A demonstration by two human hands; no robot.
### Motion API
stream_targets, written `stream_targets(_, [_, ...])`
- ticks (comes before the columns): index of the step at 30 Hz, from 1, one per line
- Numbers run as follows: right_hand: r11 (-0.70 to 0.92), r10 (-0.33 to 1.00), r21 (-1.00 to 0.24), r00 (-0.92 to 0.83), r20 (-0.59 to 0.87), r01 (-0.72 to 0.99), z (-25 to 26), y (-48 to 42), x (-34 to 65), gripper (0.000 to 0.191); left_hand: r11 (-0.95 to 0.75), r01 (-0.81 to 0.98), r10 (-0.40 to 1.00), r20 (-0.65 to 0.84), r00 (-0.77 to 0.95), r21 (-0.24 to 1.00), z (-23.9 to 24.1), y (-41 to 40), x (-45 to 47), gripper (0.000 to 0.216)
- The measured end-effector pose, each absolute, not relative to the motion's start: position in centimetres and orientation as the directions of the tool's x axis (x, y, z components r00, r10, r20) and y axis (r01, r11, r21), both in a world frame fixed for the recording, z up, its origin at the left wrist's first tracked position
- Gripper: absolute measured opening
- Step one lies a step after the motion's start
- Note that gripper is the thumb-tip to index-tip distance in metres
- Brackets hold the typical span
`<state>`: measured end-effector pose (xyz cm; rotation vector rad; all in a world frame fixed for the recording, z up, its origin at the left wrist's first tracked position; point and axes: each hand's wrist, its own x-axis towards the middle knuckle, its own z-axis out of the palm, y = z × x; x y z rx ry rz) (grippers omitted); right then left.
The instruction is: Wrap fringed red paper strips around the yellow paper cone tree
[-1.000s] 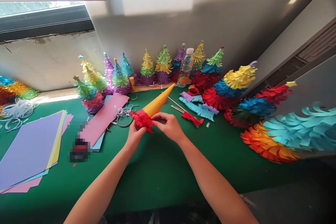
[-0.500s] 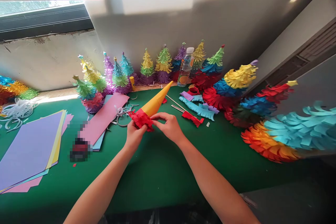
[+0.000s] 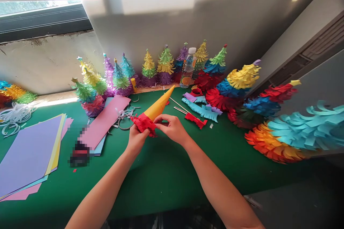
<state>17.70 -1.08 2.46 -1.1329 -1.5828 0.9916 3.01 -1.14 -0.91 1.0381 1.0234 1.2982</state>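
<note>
A yellow paper cone [image 3: 158, 105] lies tilted in my hands, its tip toward the back right. Red fringed paper [image 3: 143, 122] wraps around its wide end. My left hand [image 3: 136, 139] is closed around that red end, thumb on the near side. The fingers of my right hand [image 3: 170, 127] pinch the edge of the red fringe where it meets the cone. To the right of the cone lie thin sticks [image 3: 179, 109] and a red paper scrap [image 3: 196, 121].
Fringed paper trees [image 3: 166, 63] line the wall, with a plastic bottle [image 3: 188, 68] among them. Large blue-and-orange tree [image 3: 303, 132] leans at right. Coloured sheets [image 3: 32, 150], a pink strip [image 3: 106, 121] and white ribbon coils [image 3: 17, 114] lie left. Blue fringe strips [image 3: 201, 110] lie right.
The view has shifted slightly to the right. Both hands keep their hold on the red-fringed cone, with hardly any movement.
</note>
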Motion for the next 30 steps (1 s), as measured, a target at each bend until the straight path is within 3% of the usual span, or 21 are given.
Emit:
stream_targets(8, [0.269, 0.961, -0.926, -0.133, 0.241, 0.265, 2.6, -1.2, 17.8, 0.006, 0.000, -0.278, 1.000, 0.006, 0.019, 0.960, -0.9, -1.3, 3.1, 0.022])
stream_targets(20, [0.233, 0.962, -0.940, -0.202, 0.185, 0.248, 2.5, -1.1, 18.3, 0.005, -0.040, -0.129, 0.999, 0.042, 0.012, 0.991, 0.0, -1.7, 3.2, 0.018])
stream_targets(30, [0.335, 0.939, -0.853, -0.217, 0.267, 0.400, 2.7, -1.1, 18.5, 0.006, -0.049, -0.135, 0.998, 0.045, -0.037, 0.990, 0.6, -1.9, 3.5, 0.015])
